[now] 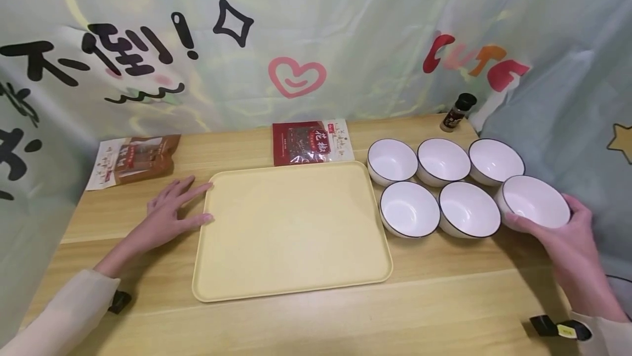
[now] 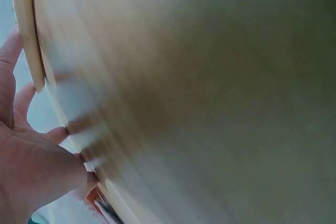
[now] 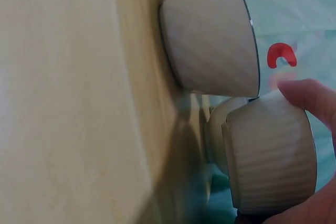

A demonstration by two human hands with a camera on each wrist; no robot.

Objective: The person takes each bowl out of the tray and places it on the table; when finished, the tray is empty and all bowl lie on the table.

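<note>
My right hand [image 1: 575, 235] grips a white bowl [image 1: 535, 202] with a dark rim at the right end of the front row, thumb on the near side and fingers round the right side. In the right wrist view, the ribbed wall of this bowl [image 3: 273, 153] shows, its foot apart from the wooden tabletop. A pale yellow tray [image 1: 293, 232] lies flat in the middle of the table. My left hand [image 1: 170, 210] is at the tray's left edge, thumb and index fingertips on the rim, the fingers extended and spread.
Beside the held bowl stand two more front-row bowls [image 1: 469, 210], with a back row of three bowls [image 1: 443, 161] behind. A red spice packet [image 1: 311, 142] lies behind the tray, a brown packet [image 1: 138, 161] at far left. A black-capped jar [image 1: 456, 113] stands by the printed curtain [image 1: 375, 27].
</note>
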